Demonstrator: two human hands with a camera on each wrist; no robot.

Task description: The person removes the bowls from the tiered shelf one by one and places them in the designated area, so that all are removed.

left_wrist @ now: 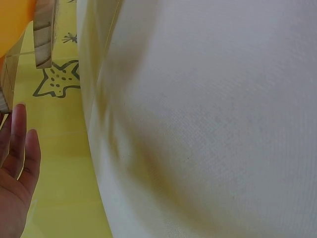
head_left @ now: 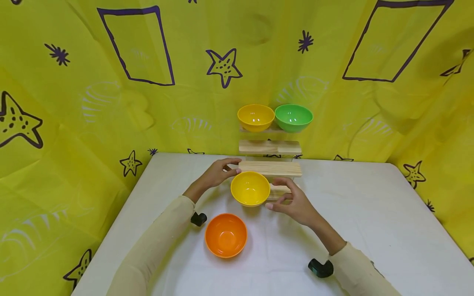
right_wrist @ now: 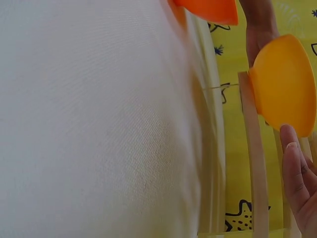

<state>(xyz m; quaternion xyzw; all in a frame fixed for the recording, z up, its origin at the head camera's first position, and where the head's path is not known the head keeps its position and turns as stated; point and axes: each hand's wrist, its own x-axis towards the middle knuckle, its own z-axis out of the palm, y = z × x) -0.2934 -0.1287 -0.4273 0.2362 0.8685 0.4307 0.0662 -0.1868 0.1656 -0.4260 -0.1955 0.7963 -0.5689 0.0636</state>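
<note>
A yellow bowl stands at the left end of the lowest step of a wooden stepped rack. On its left side is my left hand, thumb close to the rim, fingers reaching to the step behind; in the left wrist view the fingers look fairly straight. My right hand is spread at the bowl's right, fingers bent and apart. In the right wrist view, a fingertip of the right hand is at the rim of the yellow bowl; contact is unclear.
An orange bowl rests on the white tablecloth in front of the rack. Side by side on the top step are a yellow-orange bowl and a green bowl. A yellow patterned curtain hangs behind.
</note>
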